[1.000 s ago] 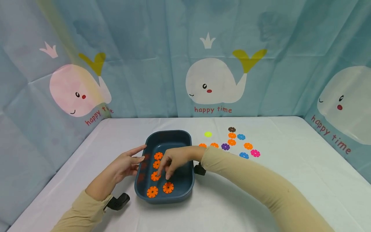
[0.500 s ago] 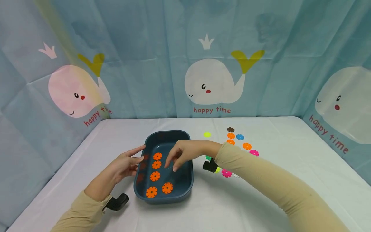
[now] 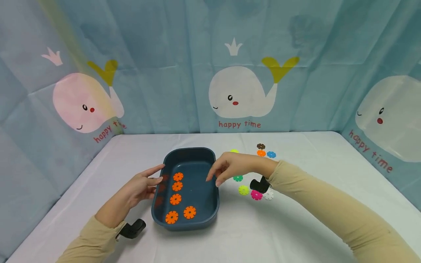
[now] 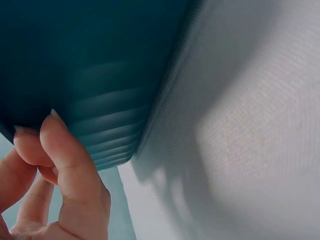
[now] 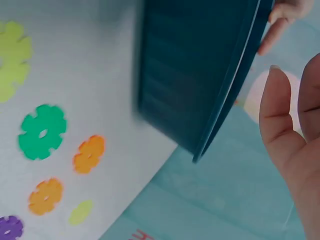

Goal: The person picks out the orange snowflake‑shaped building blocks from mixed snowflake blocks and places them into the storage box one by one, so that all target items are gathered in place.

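Observation:
A dark blue rectangular bin (image 3: 210,219) stands on the white-covered table. Inside, several orange notched plastic discs (image 3: 175,199) lie flat on its floor, mostly along the left side. My left hand (image 3: 139,190) rests against the bin's left rim; in the left wrist view, its fingertips (image 4: 57,135) touch the outer wall. Over the right rim hovers my right hand (image 3: 231,166), fingers loosely bent and holding nothing visible. Beneath and beyond it lie loose notched discs, among them a green disc (image 5: 42,132), a purple disc (image 5: 10,227) and a pink disc (image 3: 256,195).
Further discs lie right of the bin, including a brown disc (image 3: 261,146) and a blue disc (image 3: 271,154); the right forearm hides part of that area. A blue curtain (image 3: 164,91) with whale prints hangs behind the table (image 3: 263,237). Each wrist carries a black camera mount (image 3: 133,229).
My right hand has risen from over the orange discs in the bin and moved right to its right rim. The left hand stays at the left rim, and the bin has not moved.

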